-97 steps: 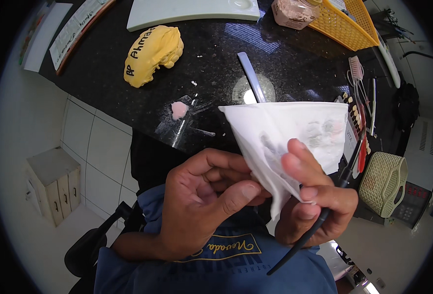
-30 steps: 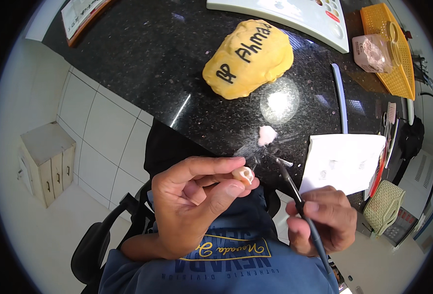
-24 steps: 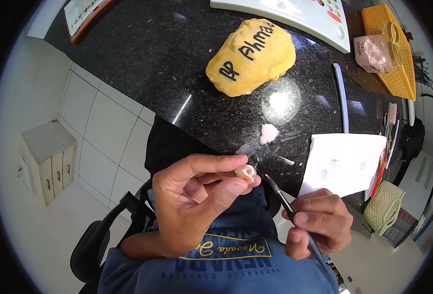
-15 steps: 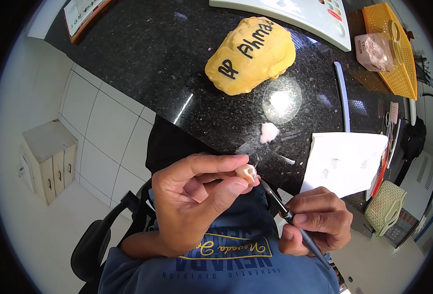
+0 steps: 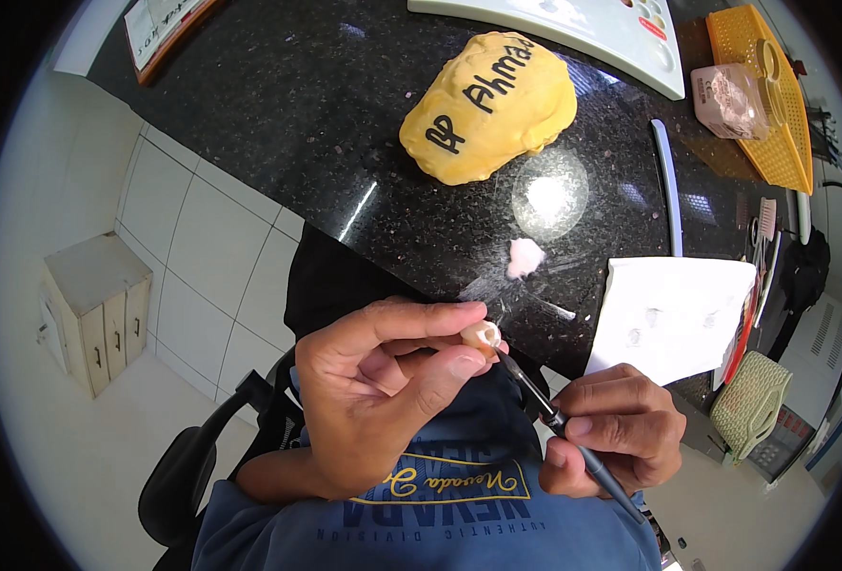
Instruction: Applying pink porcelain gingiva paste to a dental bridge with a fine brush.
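Observation:
My left hand (image 5: 368,390) pinches a small cream tooth-shaped piece (image 5: 483,334) between thumb and fingertips. White material shows on its right side, around a darker hollow. In a pen-like grip, my right hand (image 5: 630,428) holds a slim hand instrument (image 5: 532,388) with a grey handle and a dark, tapering shaft. Its fine tip points up and left and reaches the right edge of the piece; whether it touches I cannot tell. Beyond my hands, a small whitish lump (image 5: 525,257) sits on the speckled black counter (image 5: 278,124), with white smears nearby.
A yellow cast (image 5: 483,109) with black handwriting lies farther back. To the right are a marked white paper (image 5: 663,314), a blue-grey strip (image 5: 667,186), a pink-filled jar (image 5: 728,102) and a yellow basket (image 5: 787,143). A white palette tray (image 5: 583,33) stands at the back.
The tooth-shaped piece has turned slightly in my left fingertips. The instrument's tip has shifted a little, staying close to the piece. Both hands keep their grips.

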Available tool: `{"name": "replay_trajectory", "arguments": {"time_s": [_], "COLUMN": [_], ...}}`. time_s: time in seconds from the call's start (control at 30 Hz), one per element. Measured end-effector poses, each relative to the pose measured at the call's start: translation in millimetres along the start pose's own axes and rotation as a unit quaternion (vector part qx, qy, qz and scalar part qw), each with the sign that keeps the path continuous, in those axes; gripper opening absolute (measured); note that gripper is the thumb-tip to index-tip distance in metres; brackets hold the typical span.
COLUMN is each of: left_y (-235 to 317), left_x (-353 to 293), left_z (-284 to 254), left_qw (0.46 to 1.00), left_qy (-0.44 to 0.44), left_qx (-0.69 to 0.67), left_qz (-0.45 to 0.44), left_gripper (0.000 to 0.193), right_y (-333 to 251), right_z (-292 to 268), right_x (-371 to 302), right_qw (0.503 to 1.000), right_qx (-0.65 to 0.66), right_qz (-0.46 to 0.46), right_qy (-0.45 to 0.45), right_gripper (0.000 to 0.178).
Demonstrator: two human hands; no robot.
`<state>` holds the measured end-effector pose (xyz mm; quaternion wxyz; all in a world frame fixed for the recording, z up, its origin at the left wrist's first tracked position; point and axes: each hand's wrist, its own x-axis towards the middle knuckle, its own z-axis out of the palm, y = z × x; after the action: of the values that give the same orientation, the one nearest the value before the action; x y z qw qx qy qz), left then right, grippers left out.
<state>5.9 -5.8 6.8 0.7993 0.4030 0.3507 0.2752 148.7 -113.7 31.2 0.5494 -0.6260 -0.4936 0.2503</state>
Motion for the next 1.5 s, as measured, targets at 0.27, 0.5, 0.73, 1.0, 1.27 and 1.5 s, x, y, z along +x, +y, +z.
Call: {"name": "replay_trajectory", "arguments": {"time_s": [0.27, 0.5, 0.73, 1.0, 1.27, 1.5], "left_y": [0.4, 0.3, -0.5, 0.4, 0.0, 0.5], "left_x": [-0.7, -0.2, -0.4, -0.6, -0.7, -0.6], "left_z": [-0.9, -1.4, -1.8, -0.5, -2.2, -0.5], "left_qw": [1.0, 1.0, 1.0, 1.0, 1.0, 1.0], "left_qy": [-0.004, -0.009, -0.007, -0.001, -0.01, -0.002], "left_qx": [0.011, 0.013, 0.012, 0.006, 0.015, 0.008], "left_qz": [0.002, 0.007, 0.007, 0.002, 0.006, 0.002], "left_gripper": [0.019, 0.019, 0.02, 0.019, 0.019, 0.019], "right_y": [-1.1, -2.0, -0.7, -0.4, -0.1, -0.4], "right_z": [1.2, 1.2, 1.3, 0.4, 2.2, 0.2], "right_x": [-1.4, -0.5, -1.0, -0.3, -0.8, 0.4], "right_qw": [1.0, 1.0, 1.0, 1.0, 1.0, 1.0], "right_qx": [0.012, 0.005, 0.009, -0.001, 0.007, -0.003], "right_qz": [0.012, 0.017, 0.013, 0.005, 0.003, 0.001], "right_qy": [0.022, 0.018, 0.008, 0.002, 0.02, -0.002], "right_gripper": [0.024, 0.024, 0.024, 0.025, 0.026, 0.026]}}
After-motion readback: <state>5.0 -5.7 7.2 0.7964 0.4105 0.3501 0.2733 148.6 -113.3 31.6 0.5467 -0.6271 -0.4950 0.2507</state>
